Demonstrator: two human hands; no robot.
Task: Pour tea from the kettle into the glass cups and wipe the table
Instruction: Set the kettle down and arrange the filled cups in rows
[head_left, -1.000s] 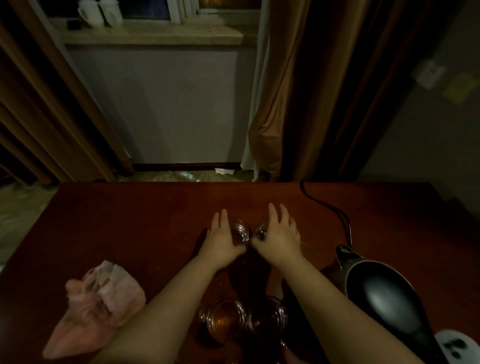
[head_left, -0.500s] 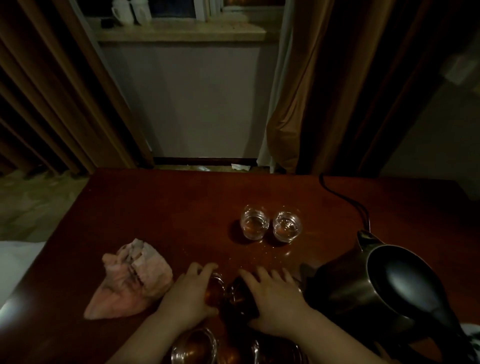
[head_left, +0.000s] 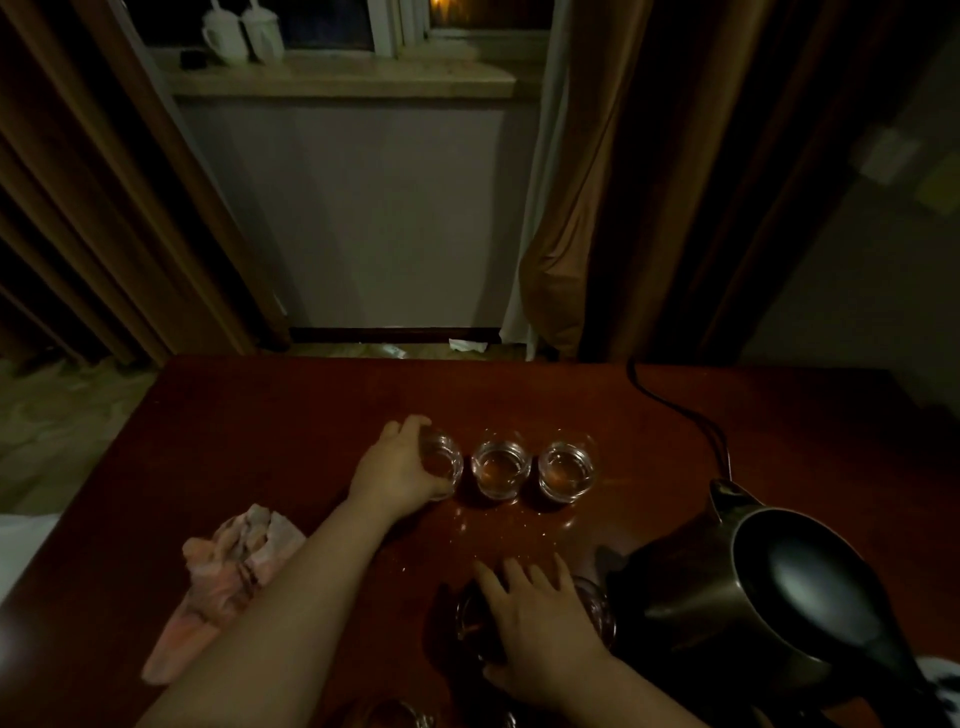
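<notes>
The pouring seemed to be nearly or fully done, as I judged it: the two small glass cups just to the right of the left hand (head_left: 400, 467) held an amber liquid, and the wiping had not begun, because the pink cloth (head_left: 234, 577) lay crumpled and untouched beside the left forearm. The left hand was curled around a third glass cup (head_left: 442, 462), with the fingers over its far rim and the thumb at the near side, and this cup stood in one row with the middle cup (head_left: 501, 469) and the right cup (head_left: 566, 472), close together but not touching as far as I could see. The right hand (head_left: 540, 629) lay nearer to the person, its fingers spread and rather straight over the top of another cup (head_left: 597, 608); this cup was dark and mostly hidden, so I could not tell if the hand really gripped it. Just beside the right hand, on its right, stood the kettle (head_left: 727, 587), of dull brushed metal with a short spout and a smooth black lid, and its black cord (head_left: 675, 410) ran away over the table. The table (head_left: 260, 426) was of dark reddish wood, polished, and small shining drops lay on it between the two hands; these remained to be wiped. The cups were thick, clear and round, with heavy bases. The cloth looked soft and wrinkled.
</notes>
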